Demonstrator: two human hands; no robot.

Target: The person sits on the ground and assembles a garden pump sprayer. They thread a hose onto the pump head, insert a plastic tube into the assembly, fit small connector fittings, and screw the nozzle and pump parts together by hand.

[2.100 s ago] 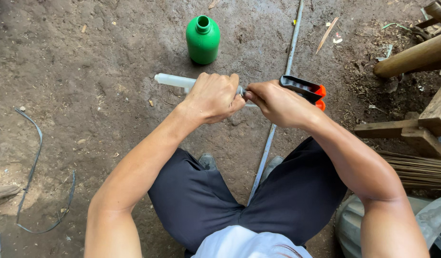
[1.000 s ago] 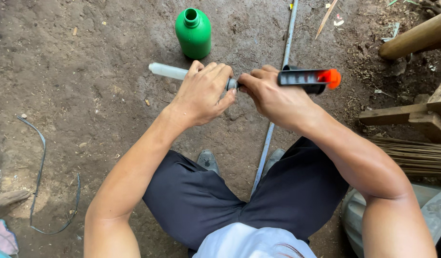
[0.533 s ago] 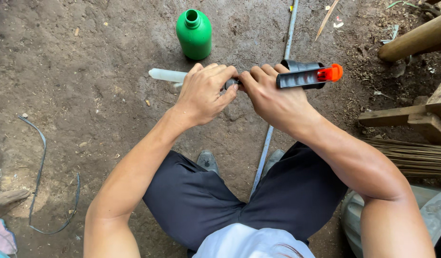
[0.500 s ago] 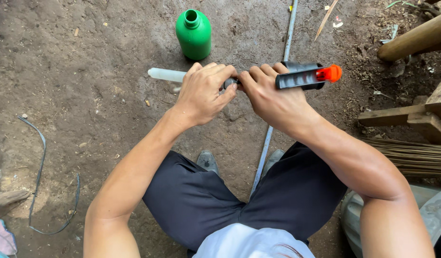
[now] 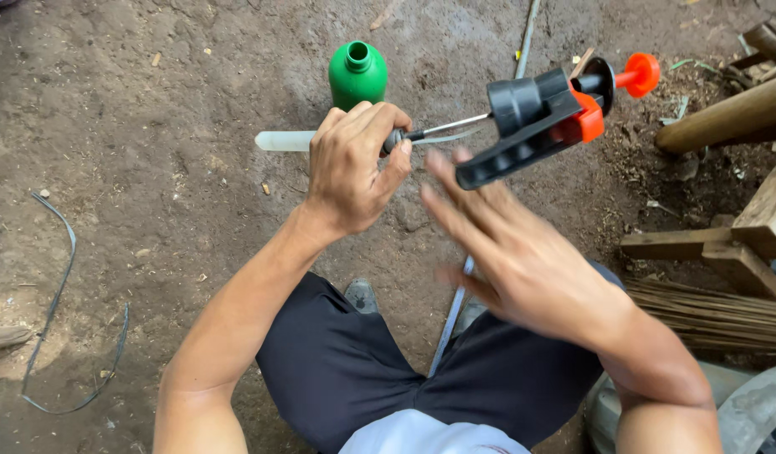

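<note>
- Left hand [image 5: 352,172]: your fingers are closed around the pale tube [image 5: 283,140] of the sprayer pump, at the collar where the thin metal rod [image 5: 455,126] comes out.
- Right hand [image 5: 510,252]: open, fingers spread and blurred, holding nothing; it sits just below the sprayer head [image 5: 543,118], and I cannot tell whether the fingertips touch it.
- Sprayer head: black body with orange trigger piece and an orange nozzle tip [image 5: 640,73], carried at the far end of the rod, up and to the right of your left hand.
- Long axis: the assembly runs nearly level across the view, tube end to the left, nozzle to the upper right, tilted slightly upward on the right.
- Green bottle [image 5: 357,74]: upright, mouth open, on the dirt floor [image 5: 136,126] just beyond your left hand.
- Edges: wooden pieces [image 5: 741,227] and a bundle of thin sticks [image 5: 716,315] crowd the right; a long thin pipe [image 5: 527,25] lies on the floor under the sprayer; a loose wire [image 5: 60,277] lies well to the left.
- Open room: bare floor to the left of the bottle and tube.
</note>
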